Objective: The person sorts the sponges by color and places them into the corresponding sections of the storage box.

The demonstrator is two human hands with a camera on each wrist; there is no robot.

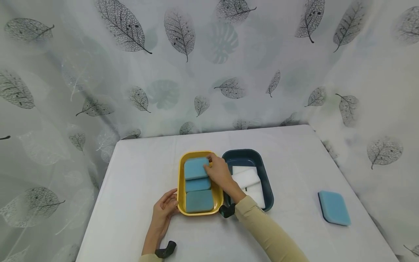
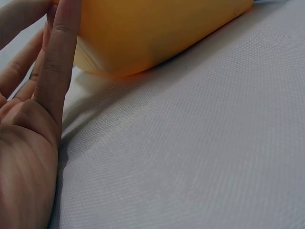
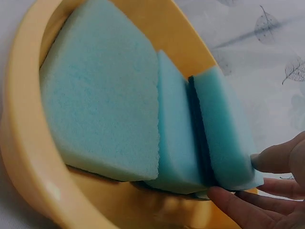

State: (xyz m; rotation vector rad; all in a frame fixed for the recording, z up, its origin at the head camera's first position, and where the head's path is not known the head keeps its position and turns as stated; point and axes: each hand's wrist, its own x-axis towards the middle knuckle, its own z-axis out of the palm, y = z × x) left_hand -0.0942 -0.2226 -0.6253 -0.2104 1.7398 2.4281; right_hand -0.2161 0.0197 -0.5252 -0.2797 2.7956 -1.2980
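A yellow tray [image 1: 180, 182] holds several blue sponges, set in a column. My right hand [image 1: 220, 170] pinches the far sponge [image 1: 196, 168] by its right edge. In the right wrist view that sponge [image 3: 226, 129] is tilted, its dark scouring side facing the middle sponge [image 3: 174, 129]. The near sponge [image 1: 199, 201] lies flat with its blue side up. My left hand [image 1: 165, 208] holds the tray's left rim between thumb and fingers. From the left wrist, the tray's outer wall [image 2: 157, 33] shows beside the thumb; the fingertips are partly cut off.
A dark blue tray [image 1: 269, 185] with several white pads [image 1: 245, 179] stands directly right of the yellow one, partly under my right forearm. Another blue sponge [image 1: 334, 207] lies alone at the right of the white table [image 1: 144, 163]. A leaf-patterned curtain [image 1: 203, 72] hangs around the table.
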